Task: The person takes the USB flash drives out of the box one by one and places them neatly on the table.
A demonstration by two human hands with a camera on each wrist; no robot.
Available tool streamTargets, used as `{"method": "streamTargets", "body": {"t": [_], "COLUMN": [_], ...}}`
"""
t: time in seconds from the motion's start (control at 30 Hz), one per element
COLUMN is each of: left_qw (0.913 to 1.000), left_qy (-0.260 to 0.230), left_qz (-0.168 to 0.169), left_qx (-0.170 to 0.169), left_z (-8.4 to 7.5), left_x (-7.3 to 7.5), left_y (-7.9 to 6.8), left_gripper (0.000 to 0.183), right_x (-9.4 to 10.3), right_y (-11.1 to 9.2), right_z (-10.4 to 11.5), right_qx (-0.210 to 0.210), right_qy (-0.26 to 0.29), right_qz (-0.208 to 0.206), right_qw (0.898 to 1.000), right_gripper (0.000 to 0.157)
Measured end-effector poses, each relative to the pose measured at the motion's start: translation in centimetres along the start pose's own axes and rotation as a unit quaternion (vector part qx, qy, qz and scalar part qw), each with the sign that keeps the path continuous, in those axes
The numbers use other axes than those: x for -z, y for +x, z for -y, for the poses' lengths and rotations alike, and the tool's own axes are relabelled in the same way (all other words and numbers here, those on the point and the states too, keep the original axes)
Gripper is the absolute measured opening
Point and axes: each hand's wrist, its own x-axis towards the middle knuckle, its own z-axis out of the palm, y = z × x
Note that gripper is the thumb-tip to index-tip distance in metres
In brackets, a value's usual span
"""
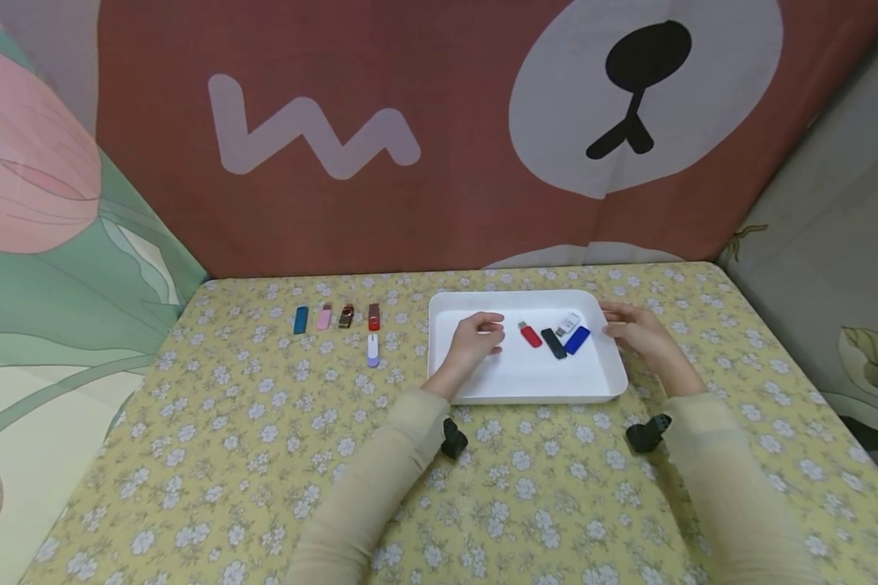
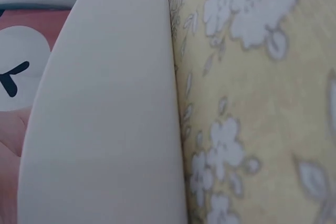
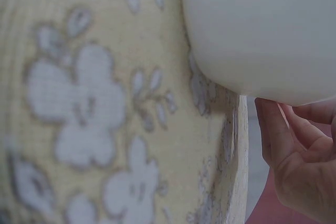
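Note:
A white tray (image 1: 515, 380) lies on the table; its outer wall (image 2: 105, 108) fills much of the left wrist view. My left hand (image 1: 474, 340) hovers over the tray's left half, fingers loosely bent, with nothing visible in them. At the tray's right side, my right hand (image 1: 645, 340) touches the outer wall near the rim with fingertips and thumb. Between the hands, inside the tray, are a red USB stick (image 1: 530, 334), a black USB stick (image 1: 554, 344), a blue USB stick (image 1: 577, 340) and a white, partly transparent one (image 1: 569, 322).
Left of the tray, a row holds a teal USB stick (image 1: 301, 320), a pink one (image 1: 325, 318), a dark brown one (image 1: 346, 316) and a red one (image 1: 374, 318). A white-and-purple one (image 1: 372, 351) lies below the red. A flowered cloth (image 1: 249, 455) covers the table.

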Motion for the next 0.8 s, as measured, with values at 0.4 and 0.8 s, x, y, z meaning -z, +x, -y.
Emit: {"method": "streamTargets", "body": {"t": [0.4,0.8], "left_qw": [0.9997,0.9988], "left_qy": [0.020,0.041], "left_qz": [-0.014,-0.027], "left_qx": [-0.009,0.002], "left_z": [0.3,0.7], "left_x": [-0.9,-1.8], "left_y": [0.5,1.0], "left_gripper": [0.029,0.027], "right_x": [-0.6,-0.5], "right_y": [-1.5,-1.5], "right_z": [1.5,1.6], "right_qx": [0.006,0.002], "right_qy": [-0.008,-0.006], "right_qz": [0.012,0.012], "right_qw": [1.000,1.000], "right_gripper": [0.059,0.059]}}
